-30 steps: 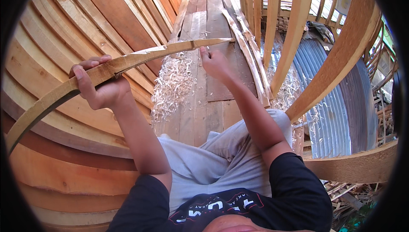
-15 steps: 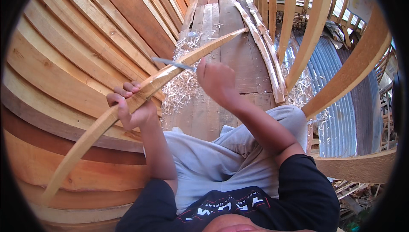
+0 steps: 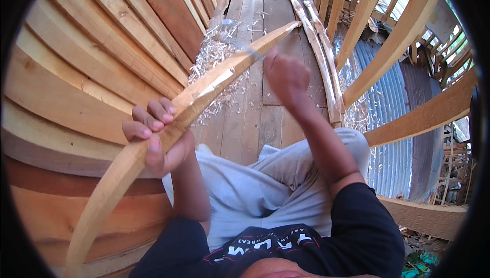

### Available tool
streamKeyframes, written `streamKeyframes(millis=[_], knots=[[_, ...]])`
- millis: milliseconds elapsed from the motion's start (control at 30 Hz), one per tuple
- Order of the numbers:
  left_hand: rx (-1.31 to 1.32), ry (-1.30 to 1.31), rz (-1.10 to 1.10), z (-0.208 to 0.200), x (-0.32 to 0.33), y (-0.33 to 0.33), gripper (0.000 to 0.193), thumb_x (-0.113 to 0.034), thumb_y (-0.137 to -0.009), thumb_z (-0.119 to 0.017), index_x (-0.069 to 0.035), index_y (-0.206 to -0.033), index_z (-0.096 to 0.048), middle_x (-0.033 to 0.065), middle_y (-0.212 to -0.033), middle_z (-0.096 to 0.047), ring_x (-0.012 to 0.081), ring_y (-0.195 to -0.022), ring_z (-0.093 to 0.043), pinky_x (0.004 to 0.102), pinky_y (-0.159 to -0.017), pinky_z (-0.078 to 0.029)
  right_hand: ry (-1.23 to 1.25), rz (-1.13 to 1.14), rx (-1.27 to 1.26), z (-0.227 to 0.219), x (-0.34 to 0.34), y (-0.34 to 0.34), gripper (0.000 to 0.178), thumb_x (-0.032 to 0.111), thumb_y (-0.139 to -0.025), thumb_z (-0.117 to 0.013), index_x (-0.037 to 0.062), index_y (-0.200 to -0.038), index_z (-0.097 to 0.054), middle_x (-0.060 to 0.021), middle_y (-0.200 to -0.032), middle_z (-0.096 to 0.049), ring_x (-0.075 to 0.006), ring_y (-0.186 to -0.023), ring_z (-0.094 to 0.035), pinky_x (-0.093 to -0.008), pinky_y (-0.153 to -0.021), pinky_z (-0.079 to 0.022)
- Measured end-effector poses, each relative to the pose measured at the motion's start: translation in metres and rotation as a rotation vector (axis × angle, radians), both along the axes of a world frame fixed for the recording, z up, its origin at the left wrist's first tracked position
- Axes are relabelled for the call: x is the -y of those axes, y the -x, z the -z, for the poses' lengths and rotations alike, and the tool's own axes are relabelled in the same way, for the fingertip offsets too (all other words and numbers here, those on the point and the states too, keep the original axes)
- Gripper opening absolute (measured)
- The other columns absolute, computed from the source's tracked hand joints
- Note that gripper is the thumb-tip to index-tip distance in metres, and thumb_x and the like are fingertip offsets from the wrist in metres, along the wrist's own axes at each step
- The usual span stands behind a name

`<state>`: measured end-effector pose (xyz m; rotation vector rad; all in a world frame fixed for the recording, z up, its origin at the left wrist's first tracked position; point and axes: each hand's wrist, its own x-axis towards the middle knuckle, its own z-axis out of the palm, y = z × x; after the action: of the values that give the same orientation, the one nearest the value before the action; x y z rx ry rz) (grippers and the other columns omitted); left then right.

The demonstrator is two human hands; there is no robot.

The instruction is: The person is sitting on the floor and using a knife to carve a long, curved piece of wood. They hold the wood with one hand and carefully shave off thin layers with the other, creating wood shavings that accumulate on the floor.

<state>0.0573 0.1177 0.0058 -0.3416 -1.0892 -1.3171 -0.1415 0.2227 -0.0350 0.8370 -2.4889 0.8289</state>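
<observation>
A long, curved piece of timber [image 3: 240, 64] slants from the lower left up toward the floor ahead, its far end tapering. My left hand [image 3: 174, 150] is wrapped round it near the middle, thumb on the near side and fingers over the top. Just beyond that grip, a pale, freshly cut patch [image 3: 217, 81] shows on the wood. My right hand [image 3: 288, 76] is closed in a fist round the handle of a knife, which the fist hides. The knife's thin grey blade [image 3: 250, 51], blurred by motion, crosses the timber toward its far end.
Curled shavings [image 3: 214, 58] lie on the plank floor [image 3: 247, 130]. A curved planked wall [image 3: 76, 69] rises on the left. Two pale poles [image 3: 319, 53] lie to the right, beside upright curved ribs [image 3: 393, 38]. Corrugated metal sheeting [image 3: 390, 145] lies beyond them. My crossed legs are underneath.
My right hand and the knife have moved forward along the timber toward its far end. The left hand keeps its grip, and the timber's near end appears shifted slightly right.
</observation>
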Motion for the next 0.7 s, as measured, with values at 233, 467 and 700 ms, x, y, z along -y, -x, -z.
streamKeyframes(millis=[233, 467, 700], knots=[[0.049, 0.077, 0.07, 0.015, 0.004, 0.018, 0.022, -0.016, -0.068, -0.063, -0.014, -0.083, -0.046, 0.0037, -0.08, -0.048, 0.018, -0.076, -0.052, 0.0347, -0.079, -0.044, 0.196, -0.198, -0.011, 0.023, 0.012, -0.005, 0.048, 0.023, -0.094, -0.044, 0.0044, -0.052, -0.06, -0.018, -0.046, -0.053, -0.0351, -0.042, -0.057, -0.0478, -0.045, -0.047], [0.069, 0.037, 0.062, 0.03, 0.018, 0.03, 0.025, -0.012, -0.063, -0.061, -0.014, -0.081, -0.044, 0.003, -0.08, -0.047, 0.017, -0.077, -0.051, 0.0335, -0.082, -0.042, 0.137, -0.215, 0.15, 0.017, 0.014, -0.012, 0.056, 0.028, -0.096, -0.04, -0.0014, -0.053, -0.06, -0.0246, -0.05, -0.054, -0.0405, -0.045, -0.058, -0.0521, -0.052, -0.048], [0.077, 0.026, 0.088, 0.037, 0.021, 0.028, 0.025, -0.011, -0.061, -0.059, -0.015, -0.079, -0.043, 0.0026, -0.079, -0.047, 0.0159, -0.077, -0.051, 0.0328, -0.082, -0.041, 0.09, -0.309, 0.227, 0.006, 0.01, -0.024, 0.056, 0.029, -0.097, -0.038, -0.0032, -0.056, -0.06, -0.0259, -0.052, -0.054, -0.043, -0.048, -0.058, -0.0541, -0.055, -0.047]])
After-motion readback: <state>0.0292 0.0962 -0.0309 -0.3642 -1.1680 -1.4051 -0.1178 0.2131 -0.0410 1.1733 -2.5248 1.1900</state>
